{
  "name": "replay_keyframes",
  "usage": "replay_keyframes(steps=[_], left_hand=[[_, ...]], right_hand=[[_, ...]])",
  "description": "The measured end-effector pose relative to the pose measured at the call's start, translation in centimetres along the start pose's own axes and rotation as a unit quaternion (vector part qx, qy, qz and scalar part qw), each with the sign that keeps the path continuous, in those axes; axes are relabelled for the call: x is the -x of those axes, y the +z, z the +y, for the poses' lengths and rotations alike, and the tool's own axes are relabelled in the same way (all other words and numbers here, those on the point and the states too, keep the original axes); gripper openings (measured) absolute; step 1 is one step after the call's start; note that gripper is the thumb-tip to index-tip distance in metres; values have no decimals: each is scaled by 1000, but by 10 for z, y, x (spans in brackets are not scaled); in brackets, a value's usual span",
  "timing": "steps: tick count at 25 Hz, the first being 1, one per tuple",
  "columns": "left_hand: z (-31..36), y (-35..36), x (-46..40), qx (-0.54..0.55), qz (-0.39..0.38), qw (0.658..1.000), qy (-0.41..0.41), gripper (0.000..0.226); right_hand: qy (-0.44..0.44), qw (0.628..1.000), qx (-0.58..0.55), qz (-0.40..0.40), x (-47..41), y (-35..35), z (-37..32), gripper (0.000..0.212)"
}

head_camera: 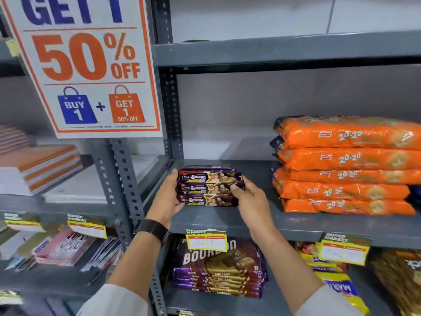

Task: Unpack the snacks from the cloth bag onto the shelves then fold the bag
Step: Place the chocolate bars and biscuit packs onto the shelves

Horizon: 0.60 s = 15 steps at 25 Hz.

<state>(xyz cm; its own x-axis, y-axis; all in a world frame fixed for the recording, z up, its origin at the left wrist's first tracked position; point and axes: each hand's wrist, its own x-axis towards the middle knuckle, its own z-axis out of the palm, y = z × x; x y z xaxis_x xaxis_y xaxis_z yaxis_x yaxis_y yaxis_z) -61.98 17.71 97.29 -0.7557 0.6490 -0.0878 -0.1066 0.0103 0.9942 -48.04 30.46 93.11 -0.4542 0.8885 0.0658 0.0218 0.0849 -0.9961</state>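
A small stack of dark purple Hide & Seek biscuit packs [206, 187] rests on the grey middle shelf [227, 221], near its left end. My left hand [167, 197], with a black watch on the wrist, cups the stack's left end. My right hand [249, 197] grips the stack's right end, thumb on the front. Both hands hold the stack between them. The cloth bag is out of view.
A pile of orange 20-20 biscuit packs [344, 165] fills the right of the same shelf. Bourbon packs [218, 272] lie on the shelf below, behind a yellow price tag [206, 241]. A 50% OFF sign [91, 65] hangs at upper left over notebooks [41, 167].
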Motion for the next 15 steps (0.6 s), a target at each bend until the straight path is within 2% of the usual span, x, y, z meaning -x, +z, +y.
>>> replay_keyframes(steps=[3,6,9,15], left_hand=[[-3,1,-6,11,11,1000,2,33],[-5,2,-9,6,24,1000,6,36],[-7,3,-11,0,34,999,22,40],[-8,1,-11,-1,40,999,29,38]], right_hand=[[-15,998,54,-27,-1,2,-5,37],[-14,997,64,-47,-2,4,-6,51],[-24,996,67,-44,0,4,-6,32],[-40,996,63,-41,3,2,-5,49]])
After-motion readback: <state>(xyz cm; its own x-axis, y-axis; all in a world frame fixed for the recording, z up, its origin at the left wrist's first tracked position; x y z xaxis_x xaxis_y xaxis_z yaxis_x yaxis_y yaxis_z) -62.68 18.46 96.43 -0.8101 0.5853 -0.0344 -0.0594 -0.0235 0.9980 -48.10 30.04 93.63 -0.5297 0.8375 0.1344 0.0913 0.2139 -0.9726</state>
